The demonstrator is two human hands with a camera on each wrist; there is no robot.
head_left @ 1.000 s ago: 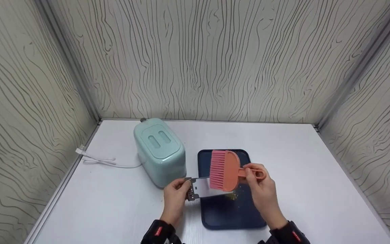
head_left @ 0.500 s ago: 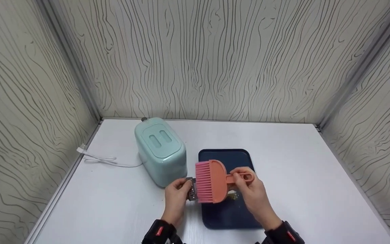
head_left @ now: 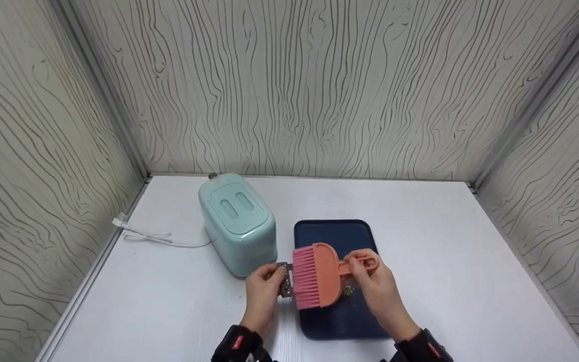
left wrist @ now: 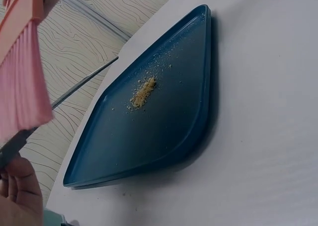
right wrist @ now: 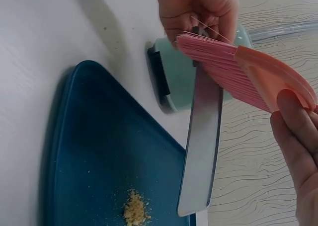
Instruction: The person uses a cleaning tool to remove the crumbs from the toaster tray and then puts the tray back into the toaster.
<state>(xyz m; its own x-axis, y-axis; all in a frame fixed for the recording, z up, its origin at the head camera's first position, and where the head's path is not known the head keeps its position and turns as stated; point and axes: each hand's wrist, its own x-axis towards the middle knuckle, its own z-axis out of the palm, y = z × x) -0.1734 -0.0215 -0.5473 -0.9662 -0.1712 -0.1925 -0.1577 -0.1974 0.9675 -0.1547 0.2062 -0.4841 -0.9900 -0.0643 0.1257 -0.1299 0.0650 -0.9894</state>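
Note:
My left hand (head_left: 261,296) pinches the dark end of a flat metal crumb tray (right wrist: 201,146), its pale plate reaching out over the blue tray. My right hand (head_left: 380,291) grips the handle of an orange brush (head_left: 328,274) with pink bristles. In the right wrist view those bristles lie across the crumb tray near the left fingers. From the head the brush hides most of the metal plate. Beneath both hands lies the dark blue tray (head_left: 334,324), with a small heap of yellowish crumbs (left wrist: 142,93) and finer specks scattered around it.
A mint-green toaster (head_left: 239,221) stands left of the blue tray, close behind the left hand. Its white cord (head_left: 164,241) runs left across the white table (head_left: 425,226). Patterned panels (head_left: 289,90) enclose the back and sides. Several specks dot the table near the left hand.
The brush first moved left along the crumb tray toward my left hand, then shifted slightly back right and nearer me. My left hand stayed almost in place with the crumb tray.

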